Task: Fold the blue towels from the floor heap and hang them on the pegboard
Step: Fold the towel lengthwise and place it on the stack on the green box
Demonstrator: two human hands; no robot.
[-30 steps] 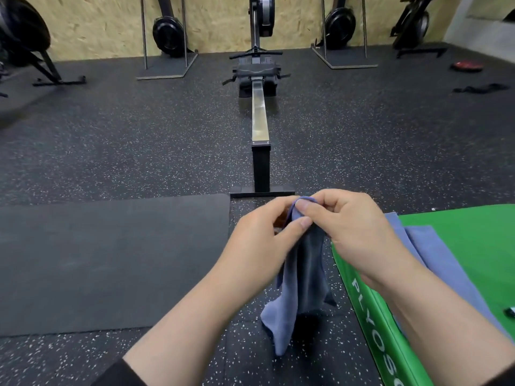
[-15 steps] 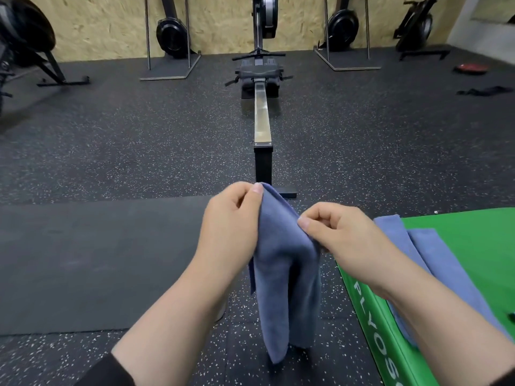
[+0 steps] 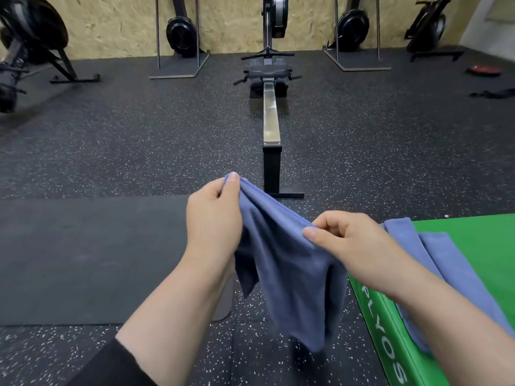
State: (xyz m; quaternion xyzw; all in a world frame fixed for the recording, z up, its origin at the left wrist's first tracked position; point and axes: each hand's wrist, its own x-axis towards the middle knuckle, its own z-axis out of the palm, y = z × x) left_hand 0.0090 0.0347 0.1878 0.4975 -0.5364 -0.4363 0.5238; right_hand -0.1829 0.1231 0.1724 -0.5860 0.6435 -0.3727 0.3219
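Spreading the towel's top edge before the fold

I have the blue towel (image 3: pixel 289 263) up in the air in front of me, over the speckled floor (image 3: pixel 139 135) and just left of the green plyo box (image 3: pixel 473 246). My left hand (image 3: pixel 214 221) pinches one end of its top edge between thumb and curled fingers, held higher and further out; my right hand (image 3: pixel 351 243) pinches the same edge lower and nearer the box. Between them the edge runs on a slant, and the cloth below hangs bunched, with a darker flap drooping under my left wrist.

To do this well, I judge I should level the two pinches and draw them apart until the edge runs taut, so the hanging part drops flat before I bring corner to corner. Folding now would likely trap that flap. Another blue towel (image 3: pixel 434 254) lies draped over the box's near corner; the pegboard is not in view
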